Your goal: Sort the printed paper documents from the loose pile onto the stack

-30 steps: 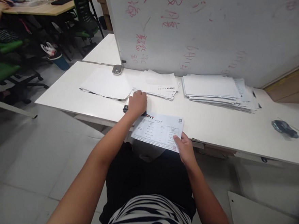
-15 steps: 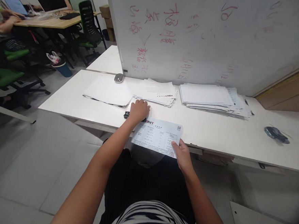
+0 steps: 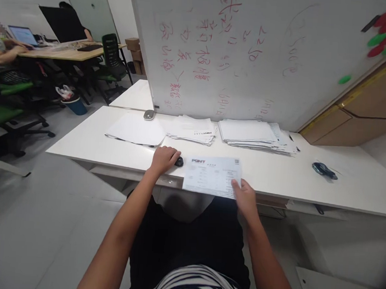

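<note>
My left hand is closed over a black stapler on the table near its front edge. Only the stapler's rounded right end shows; the rest lies under my fingers. In my right hand a printed sheet of paper is pinched at its lower right corner, thumb on top. The sheet overhangs the table's front edge, and its left side is a short way right of the stapler. Beyond my left hand lies a blank white sheet with dark marks along its near edge.
Behind are a small paper pile, a thicker stack and a computer mouse. A dark blue object lies right on the white table. A whiteboard stands along the back, cardboard boxes at right. People sit at a far desk.
The printed sheet has moved right, away from the stapler, and its left end is now uncovered by my left hand. My left hand remains on the stapler. The camera view has tilted up.
</note>
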The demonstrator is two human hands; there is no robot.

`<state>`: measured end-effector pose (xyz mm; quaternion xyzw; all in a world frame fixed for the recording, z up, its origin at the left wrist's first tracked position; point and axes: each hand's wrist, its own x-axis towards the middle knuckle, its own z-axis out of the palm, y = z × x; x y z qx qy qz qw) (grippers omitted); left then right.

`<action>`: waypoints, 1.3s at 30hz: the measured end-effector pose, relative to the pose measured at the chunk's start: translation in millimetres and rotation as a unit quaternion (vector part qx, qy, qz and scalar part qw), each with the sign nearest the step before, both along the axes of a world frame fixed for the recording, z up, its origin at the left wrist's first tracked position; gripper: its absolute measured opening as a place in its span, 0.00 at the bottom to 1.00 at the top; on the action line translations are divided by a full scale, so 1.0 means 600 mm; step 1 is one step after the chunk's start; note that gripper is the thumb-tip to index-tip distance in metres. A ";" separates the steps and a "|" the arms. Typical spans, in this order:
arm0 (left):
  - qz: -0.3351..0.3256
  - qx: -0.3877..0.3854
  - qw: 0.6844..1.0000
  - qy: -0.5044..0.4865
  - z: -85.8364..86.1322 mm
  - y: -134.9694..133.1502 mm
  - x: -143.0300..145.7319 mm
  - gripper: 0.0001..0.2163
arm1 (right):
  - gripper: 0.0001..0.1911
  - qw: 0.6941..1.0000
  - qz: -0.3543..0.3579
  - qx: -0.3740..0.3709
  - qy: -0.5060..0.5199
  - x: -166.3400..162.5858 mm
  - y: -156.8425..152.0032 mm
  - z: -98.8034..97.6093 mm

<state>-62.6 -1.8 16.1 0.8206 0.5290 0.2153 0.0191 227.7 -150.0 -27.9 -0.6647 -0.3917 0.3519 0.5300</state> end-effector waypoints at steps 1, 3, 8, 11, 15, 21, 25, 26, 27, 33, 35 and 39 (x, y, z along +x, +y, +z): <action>-0.001 -0.001 1.000 0.024 -0.007 -0.003 -0.001 0.22 | 0.23 0.999 -0.028 0.009 -0.035 0.016 -0.003 0.008; 0.025 0.013 0.999 0.044 -0.017 -0.003 0.001 0.24 | 0.22 0.995 -0.069 0.036 -0.064 0.044 -0.012 0.022; 0.046 0.015 0.998 0.041 -0.016 0.009 0.007 0.25 | 0.19 0.992 -0.083 0.088 -0.026 0.071 -0.027 0.027; 0.026 -0.010 0.999 0.044 -0.009 0.014 0.006 0.26 | 0.19 0.993 -0.085 0.078 -0.032 0.069 -0.026 0.010; 0.018 -0.032 0.998 0.048 -0.004 0.018 0.004 0.26 | 0.21 0.989 -0.107 0.072 -0.071 0.090 0.013 0.005; 0.009 -0.096 0.994 0.050 0.004 0.029 0.005 0.28 | 0.21 0.975 -0.104 0.086 -0.179 0.202 0.197 0.067; 0.012 -0.129 0.991 0.040 0.011 0.034 0.008 0.29 | 0.21 0.937 -0.152 0.010 -0.315 0.257 0.318 0.105; 0.016 -0.133 0.990 0.041 0.012 0.034 0.008 0.29 | 0.26 0.928 -0.172 -0.003 -0.330 0.258 0.337 0.108; 0.021 -0.133 0.990 0.042 0.013 0.033 0.009 0.29 | 0.32 0.918 -0.190 -0.013 -0.347 0.253 0.351 0.108; 0.044 -0.122 0.989 0.064 0.019 0.023 0.016 0.28 | 0.28 0.852 -0.049 0.065 -0.518 0.096 0.383 0.068; 0.050 -0.123 0.989 0.069 0.021 0.022 0.018 0.27 | 0.24 0.823 0.105 0.089 -0.552 0.028 0.391 0.053; 0.059 -0.116 0.989 0.075 0.020 0.023 0.021 0.27 | 0.26 0.810 0.224 0.036 -0.540 -0.053 0.412 0.028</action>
